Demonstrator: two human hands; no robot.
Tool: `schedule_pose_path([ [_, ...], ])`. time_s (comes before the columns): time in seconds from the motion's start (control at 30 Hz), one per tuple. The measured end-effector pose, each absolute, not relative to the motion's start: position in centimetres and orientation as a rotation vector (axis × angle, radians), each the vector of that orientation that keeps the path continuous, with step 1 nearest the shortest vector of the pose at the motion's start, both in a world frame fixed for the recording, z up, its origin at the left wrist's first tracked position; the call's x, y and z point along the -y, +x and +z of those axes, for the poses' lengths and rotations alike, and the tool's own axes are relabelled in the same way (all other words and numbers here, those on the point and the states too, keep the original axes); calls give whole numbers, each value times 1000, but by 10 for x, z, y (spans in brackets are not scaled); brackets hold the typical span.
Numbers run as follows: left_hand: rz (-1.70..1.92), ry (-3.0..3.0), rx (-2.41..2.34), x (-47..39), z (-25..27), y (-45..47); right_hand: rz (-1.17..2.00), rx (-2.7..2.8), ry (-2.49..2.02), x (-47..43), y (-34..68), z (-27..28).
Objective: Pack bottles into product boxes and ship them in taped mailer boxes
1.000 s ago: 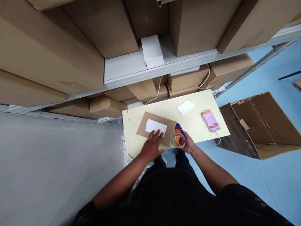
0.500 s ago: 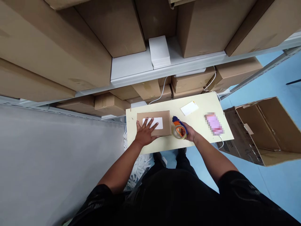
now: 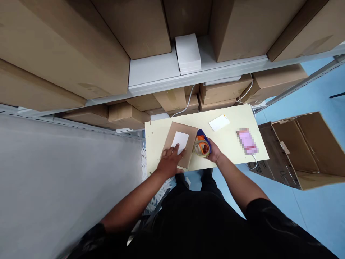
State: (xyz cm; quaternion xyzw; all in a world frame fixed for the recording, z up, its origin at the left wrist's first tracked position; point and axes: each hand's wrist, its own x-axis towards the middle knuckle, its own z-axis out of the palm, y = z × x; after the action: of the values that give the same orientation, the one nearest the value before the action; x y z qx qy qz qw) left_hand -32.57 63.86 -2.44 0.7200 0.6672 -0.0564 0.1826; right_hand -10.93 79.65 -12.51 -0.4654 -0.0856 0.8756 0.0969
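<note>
A flat brown cardboard box lies turned at an angle on the cream table, with a white label on its top. My left hand rests on the near left part of this box, fingers spread and one fingertip on the label. In my right hand is a blue and orange tape dispenser carrying a roll of clear tape. The dispenser is at the box's right edge; whether it touches the box I cannot tell.
A white card and a pixelated pink phone-like object with a white cable lie on the table's right. An open carton stands beyond. Behind, a shelf holds large boxes and a white stack. Shredded paper lies below left.
The box has turned from lying square to lying slanted, its near end swung toward me. My left hand moved with it, toward me and slightly right. The dispenser shifted slightly left.
</note>
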Motion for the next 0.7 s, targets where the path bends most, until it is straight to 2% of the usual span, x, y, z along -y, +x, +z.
schedule_pose_path([
  [0.13, -99, 2135, -1870, -645, -31, -352, 2597, 450, -1588, -852, -129, -124],
  [0.23, -72, 2046, -1984, -649, -37, -348, 2535, 539, -1689, -859, -135, -119],
  [0.33, -53, 1981, -2033, -650, -38, -342, 2510, 455, -1611, -826, -117, -118],
  [0.53, -3, 1705, -2252, -674, -42, -305, 2539, 52, -1360, -694, -84, -122],
  [0.6, 7, 1593, -2305, -680, -41, -286, 2485, -24, -1280, -680, -90, -120],
  [0.7, 31, 1625, -2186, -675, -35, -281, 2413, -14, -1255, -706, -93, -116],
])
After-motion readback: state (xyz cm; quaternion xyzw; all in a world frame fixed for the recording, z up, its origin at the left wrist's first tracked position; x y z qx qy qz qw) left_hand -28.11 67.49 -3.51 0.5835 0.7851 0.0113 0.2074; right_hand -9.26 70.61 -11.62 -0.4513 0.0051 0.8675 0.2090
